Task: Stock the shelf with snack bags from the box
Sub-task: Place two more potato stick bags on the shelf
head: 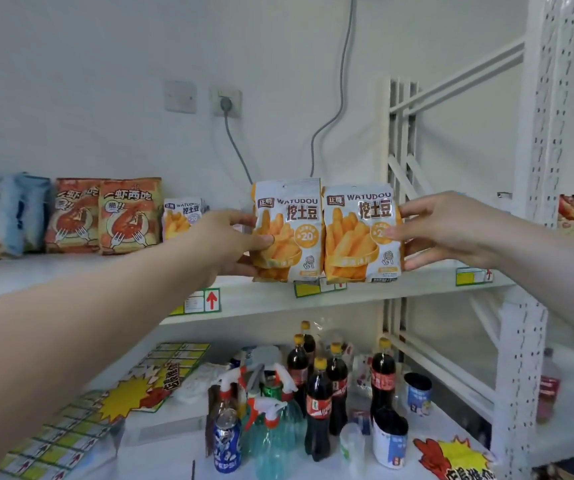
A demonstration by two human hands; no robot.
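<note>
Now: two fry bags upright at the shelf's front edge

The white metal rack (521,341) fills the view. Its upper board (265,299) carries a row of stock at the left, two orange shrimp-snack bags (129,216) among them. The lower board holds dark cola bottles (318,407).

- Left hand (223,240): clamped on the left fry bag (287,230), thumb on the front, fingers behind its left edge.
- Right hand (445,230): pinches the right fry bag (361,233) at its right edge, thumb on the front.
- The two bags stand upright, side by side and touching, at the board's front edge (whether their bottoms rest on it cannot be told).
- A third fry bag (181,218) stands further back, beside the shrimp snacks.
- A price label (204,301) with a red arrow sits on the board's front lip.
</note>
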